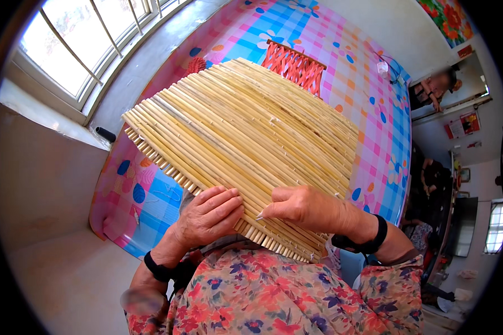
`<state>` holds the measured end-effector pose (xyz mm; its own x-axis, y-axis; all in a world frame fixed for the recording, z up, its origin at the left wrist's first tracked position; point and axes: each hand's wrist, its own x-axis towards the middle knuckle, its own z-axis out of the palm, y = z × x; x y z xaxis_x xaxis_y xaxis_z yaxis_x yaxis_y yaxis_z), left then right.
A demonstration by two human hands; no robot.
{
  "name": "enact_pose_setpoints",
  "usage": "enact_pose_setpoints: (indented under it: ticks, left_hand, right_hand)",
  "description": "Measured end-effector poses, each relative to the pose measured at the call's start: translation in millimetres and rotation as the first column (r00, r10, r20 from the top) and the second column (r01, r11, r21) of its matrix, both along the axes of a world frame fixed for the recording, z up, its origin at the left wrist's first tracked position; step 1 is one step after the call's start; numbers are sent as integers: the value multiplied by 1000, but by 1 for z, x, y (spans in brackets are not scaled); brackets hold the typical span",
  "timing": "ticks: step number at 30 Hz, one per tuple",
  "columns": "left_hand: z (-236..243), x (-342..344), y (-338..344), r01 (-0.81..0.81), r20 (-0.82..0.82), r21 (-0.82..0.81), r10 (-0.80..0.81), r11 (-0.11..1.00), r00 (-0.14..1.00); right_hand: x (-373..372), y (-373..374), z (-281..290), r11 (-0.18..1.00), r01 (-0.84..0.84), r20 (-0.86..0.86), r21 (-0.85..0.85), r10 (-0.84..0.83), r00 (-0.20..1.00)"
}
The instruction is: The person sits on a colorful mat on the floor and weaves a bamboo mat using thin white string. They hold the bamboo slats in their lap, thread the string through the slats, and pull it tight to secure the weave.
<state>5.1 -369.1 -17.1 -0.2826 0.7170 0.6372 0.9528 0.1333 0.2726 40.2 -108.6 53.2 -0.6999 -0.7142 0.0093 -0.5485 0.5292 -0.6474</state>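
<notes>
A large mat of straw-coloured stalks (229,123), laid side by side and joined with small white thread knots, lies tilted across my lap and the bed. My left hand (209,215) grips its near edge, fingers over the top; the thumb is mostly hidden. To its right, my right hand (304,209) is closed in a pinch just above the stalks near that edge. A thin, pale, pointed thing (259,216) sticks out from its fingertips, too small to name surely. Cut stalk ends show along the near and left edges.
A checked pink and blue bed cover (369,134) spreads under and beyond the mat. On it lie a red woven strip panel (293,67) and a white charger with a cable (383,68). A black cylinder (105,134) rests by the barred window. A mirror (447,89) hangs at right.
</notes>
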Motion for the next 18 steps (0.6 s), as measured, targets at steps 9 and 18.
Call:
enact_pose_setpoints:
  ticks: [9, 18]
  left_hand:
    - [-2, 0, 1, -9, -21, 8, 9, 1000, 1000]
    - [-2, 1, -1, -12, -2, -7, 12, 1000, 1000]
  right_hand:
    - [23, -12, 7, 987, 124, -48, 99, -120, 992]
    - [26, -13, 5, 982, 182, 4, 55, -183, 983]
